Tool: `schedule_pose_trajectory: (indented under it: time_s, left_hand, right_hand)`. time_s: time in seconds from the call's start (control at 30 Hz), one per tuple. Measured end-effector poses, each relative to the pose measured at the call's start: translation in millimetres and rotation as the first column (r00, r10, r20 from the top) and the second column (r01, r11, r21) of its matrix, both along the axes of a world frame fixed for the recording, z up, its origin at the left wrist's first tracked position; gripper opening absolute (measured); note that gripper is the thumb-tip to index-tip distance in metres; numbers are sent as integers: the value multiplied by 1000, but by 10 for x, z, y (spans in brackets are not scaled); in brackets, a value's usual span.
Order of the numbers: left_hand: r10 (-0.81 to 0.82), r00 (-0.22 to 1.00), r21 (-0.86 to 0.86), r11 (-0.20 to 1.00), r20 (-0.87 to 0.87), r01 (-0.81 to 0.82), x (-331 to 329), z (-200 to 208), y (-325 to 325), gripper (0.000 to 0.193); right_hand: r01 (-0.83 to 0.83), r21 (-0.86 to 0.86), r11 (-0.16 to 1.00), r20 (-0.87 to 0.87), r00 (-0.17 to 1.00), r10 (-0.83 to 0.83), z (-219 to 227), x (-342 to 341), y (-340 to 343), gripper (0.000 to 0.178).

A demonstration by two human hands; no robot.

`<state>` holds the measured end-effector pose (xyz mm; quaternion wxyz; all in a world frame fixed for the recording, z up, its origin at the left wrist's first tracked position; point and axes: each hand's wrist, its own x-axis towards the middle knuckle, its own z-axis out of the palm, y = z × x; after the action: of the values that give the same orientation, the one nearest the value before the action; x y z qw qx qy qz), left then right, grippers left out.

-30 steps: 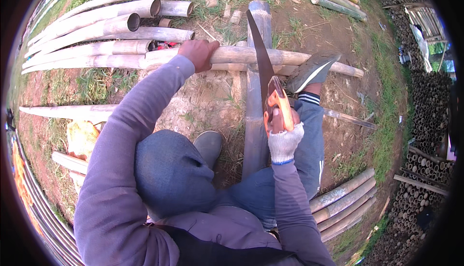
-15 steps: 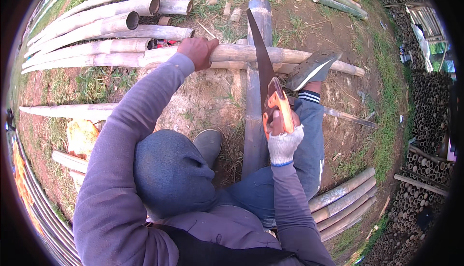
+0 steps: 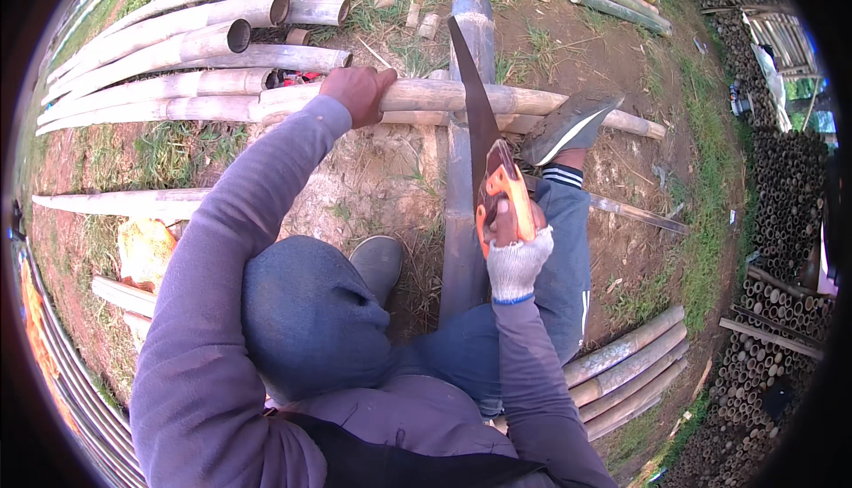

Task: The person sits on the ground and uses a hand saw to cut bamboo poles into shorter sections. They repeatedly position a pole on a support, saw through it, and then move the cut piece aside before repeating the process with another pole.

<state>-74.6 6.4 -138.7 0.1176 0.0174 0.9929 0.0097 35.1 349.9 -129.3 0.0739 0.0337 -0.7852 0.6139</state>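
Observation:
My bare left hand is wrapped round a pale bamboo pole that runs crosswise in front of me. A thicker bamboo log passes under this pole, pointing away from me. In a pale knitted glove with bare fingers, my right hand grips the orange handle of a hand saw. The dark blade lies across the pole, just right of where the log crosses under it. My right shoe rests on the pole's right part.
Several bamboo poles lie at the far left, some ends facing me. More poles lie at the near right. Stacked bamboo lines the right side. My other shoe stands on the dirt beside an orange-yellow bag.
The whole view has shifted slightly, so everything sits a little further left. Both hands keep their grips, and the saw stays across the pole.

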Motion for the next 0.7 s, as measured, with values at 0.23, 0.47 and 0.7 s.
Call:
schedule_pose_trajectory:
  time_s: [0.23, 0.47, 0.7]
  left_hand:
    - [-8, 1000, 24, 1000, 6, 8, 2, -87, -1, 56]
    - [-2, 999, 39, 999, 41, 0, -14, -39, 56, 54]
    - [10, 999, 26, 1000, 43, -11, 28, -75, -6, 55]
  right_hand:
    - [-6, -98, 995, 147, 989, 20, 70, 332, 228, 26]
    - [-16, 147, 989, -31, 999, 20, -90, -527, -209, 29]
    - [-44, -15, 999, 246, 968, 47, 162, 739, 534, 26]
